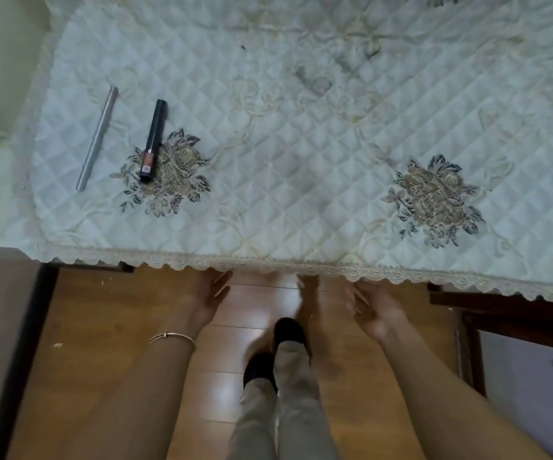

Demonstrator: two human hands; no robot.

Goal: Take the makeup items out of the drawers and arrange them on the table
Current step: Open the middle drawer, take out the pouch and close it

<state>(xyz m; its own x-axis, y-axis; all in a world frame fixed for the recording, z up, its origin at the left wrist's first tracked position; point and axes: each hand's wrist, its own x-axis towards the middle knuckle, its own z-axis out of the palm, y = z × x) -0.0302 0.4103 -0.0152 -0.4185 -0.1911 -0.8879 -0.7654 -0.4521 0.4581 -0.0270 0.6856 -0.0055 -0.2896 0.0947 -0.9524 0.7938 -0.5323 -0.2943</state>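
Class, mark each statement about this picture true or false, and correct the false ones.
1. A silver tube and a black tube lie on the tablecloth. True.
2. The two tubes lie crossed. False: they lie side by side, apart.
3. The right hand holds a lipstick. False: it is open and holds nothing.
4. The left hand is off the table, by the tablecloth's lace edge. True.
5. The bracelet is on the right wrist. False: it is on the left wrist.
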